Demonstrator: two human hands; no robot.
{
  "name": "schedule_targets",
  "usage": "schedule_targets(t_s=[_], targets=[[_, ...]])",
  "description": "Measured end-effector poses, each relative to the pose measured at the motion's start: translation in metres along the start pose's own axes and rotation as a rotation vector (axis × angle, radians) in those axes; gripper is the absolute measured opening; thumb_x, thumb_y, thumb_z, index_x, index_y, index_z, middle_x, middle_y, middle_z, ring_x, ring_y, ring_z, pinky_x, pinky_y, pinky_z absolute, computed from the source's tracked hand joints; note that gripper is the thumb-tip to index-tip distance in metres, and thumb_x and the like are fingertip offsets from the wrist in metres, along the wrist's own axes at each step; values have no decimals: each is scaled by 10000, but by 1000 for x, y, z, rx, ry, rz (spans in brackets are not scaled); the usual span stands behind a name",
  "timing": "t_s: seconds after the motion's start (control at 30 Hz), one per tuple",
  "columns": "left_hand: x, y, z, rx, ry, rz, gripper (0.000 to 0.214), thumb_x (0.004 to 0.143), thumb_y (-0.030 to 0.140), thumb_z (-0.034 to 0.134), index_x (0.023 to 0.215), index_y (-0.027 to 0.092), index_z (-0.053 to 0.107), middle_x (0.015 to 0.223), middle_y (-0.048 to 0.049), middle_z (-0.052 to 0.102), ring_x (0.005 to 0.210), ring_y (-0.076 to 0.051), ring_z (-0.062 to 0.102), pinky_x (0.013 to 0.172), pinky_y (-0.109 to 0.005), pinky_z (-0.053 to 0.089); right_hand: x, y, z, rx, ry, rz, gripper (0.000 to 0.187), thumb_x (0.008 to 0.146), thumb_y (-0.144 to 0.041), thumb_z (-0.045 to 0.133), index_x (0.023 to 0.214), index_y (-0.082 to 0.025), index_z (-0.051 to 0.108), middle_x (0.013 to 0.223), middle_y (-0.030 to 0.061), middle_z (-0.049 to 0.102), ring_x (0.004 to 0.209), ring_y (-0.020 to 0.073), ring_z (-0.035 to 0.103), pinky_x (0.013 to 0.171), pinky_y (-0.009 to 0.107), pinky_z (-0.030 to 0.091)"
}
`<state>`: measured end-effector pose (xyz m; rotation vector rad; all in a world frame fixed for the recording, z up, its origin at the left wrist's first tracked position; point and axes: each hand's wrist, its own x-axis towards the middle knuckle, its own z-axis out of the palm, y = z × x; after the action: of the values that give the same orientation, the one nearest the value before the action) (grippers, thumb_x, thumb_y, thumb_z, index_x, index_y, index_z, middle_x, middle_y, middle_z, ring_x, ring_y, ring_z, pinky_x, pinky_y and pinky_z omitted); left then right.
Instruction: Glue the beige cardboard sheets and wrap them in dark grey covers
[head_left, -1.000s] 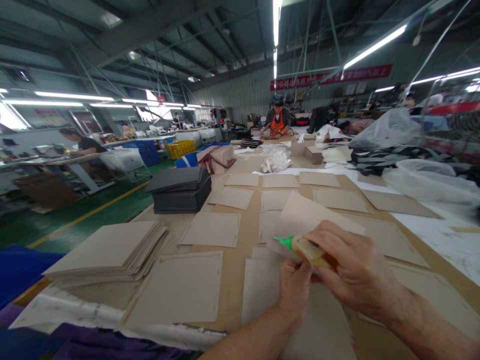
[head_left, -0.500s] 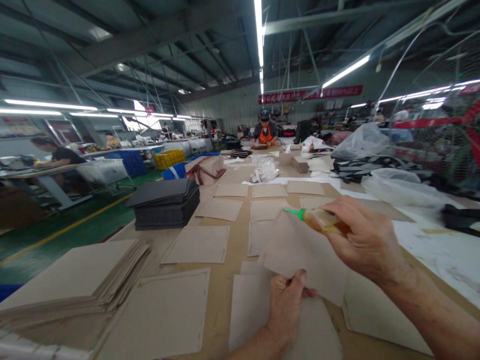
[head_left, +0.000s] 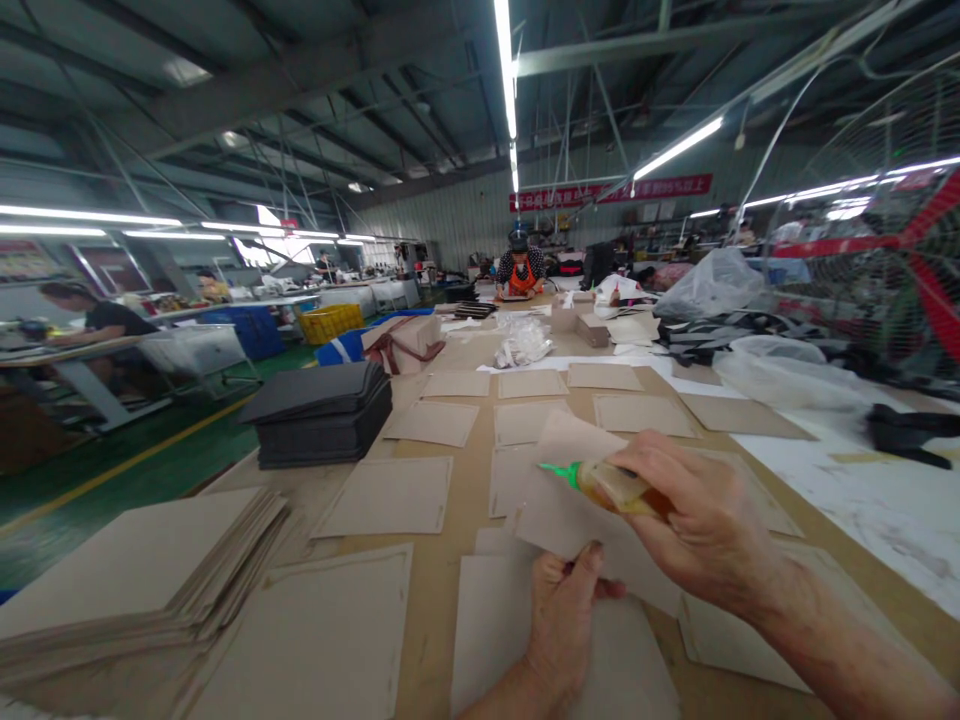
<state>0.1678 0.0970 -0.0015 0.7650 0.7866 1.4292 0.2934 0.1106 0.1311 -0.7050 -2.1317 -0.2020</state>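
Between thumb and fingers, my left hand pinches the near edge of a beige board, which is tilted up off the table. My right hand is wrapped round a clear glue bottle with amber liquid and a green nozzle. The nozzle points left, over the left part of the held board; whether its tip touches is hard to tell. Beneath my left hand lie more beige boards. Several single boards are spread in rows on the brown table, some with a line along their edges.
A tall stack of beige boards stands at the near left, with a stack of dark grey sheets behind it. Clear plastic bags and a large fan are at the right. Across the table works a person in an orange apron.
The glue bottle in my right hand has moved left and down along the held board. My left hand still pinches the board's near edge. The whole view has shifted slightly.
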Motion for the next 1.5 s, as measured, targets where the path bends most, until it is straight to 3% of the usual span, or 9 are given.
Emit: schedule_targets(t_s=[0.1,0.23,0.4,0.57,0.73,1.03,1.23,1.5], targets=[[0,-2,-2,-3,-23,20,367,781,405,760,1039,144,775,942,-101,755,701,-169,634,615,-284,565,-2,-1,0,45,-46,-16,130,887,-91,529,960,-190,571,805,26,546,692,166,517,598,282,389],[0,-2,-3,11,-32,12,310,806,390,741,988,142,777,957,-102,756,726,-175,643,620,-285,568,-2,4,-1,-1,17,14,129,885,-101,545,982,-181,577,834,38,565,732,174,534,631,292,406],[1,-1,-2,-5,-15,5,303,782,360,766,998,148,776,998,-105,757,734,-176,647,605,-286,573,-4,9,-2,19,-25,19,110,885,-109,550,957,-187,582,826,35,568,735,177,540,637,293,413],[0,-2,-4,-49,34,-31,262,750,370,797,879,143,784,859,-77,754,704,-172,644,595,-289,583,-2,29,-23,-95,73,121,89,884,-153,605,960,-198,607,846,25,595,756,177,572,644,288,420],[0,-4,-5,-29,40,-36,253,724,376,822,816,145,778,806,-56,735,681,-164,631,593,-295,587,8,39,-41,-157,139,91,43,891,-201,630,928,-189,612,822,26,604,723,171,571,642,286,420],[-1,-2,-6,2,19,-39,267,733,383,814,853,147,783,847,-71,758,713,-187,659,605,-303,588,9,37,-48,-234,86,48,128,809,-103,518,889,-184,575,819,44,607,732,197,570,643,306,406],[-1,1,-6,28,30,-30,244,713,386,829,753,150,781,754,-47,743,620,-153,641,603,-285,580,9,31,-57,-246,57,74,77,849,-150,537,899,-192,578,817,40,590,745,204,573,642,302,401],[0,4,-7,-65,67,-29,260,673,325,866,844,146,785,810,-52,750,674,-158,655,586,-285,600,-10,35,-72,-302,0,164,50,877,-198,547,905,-196,588,806,31,597,734,202,577,641,303,397]])
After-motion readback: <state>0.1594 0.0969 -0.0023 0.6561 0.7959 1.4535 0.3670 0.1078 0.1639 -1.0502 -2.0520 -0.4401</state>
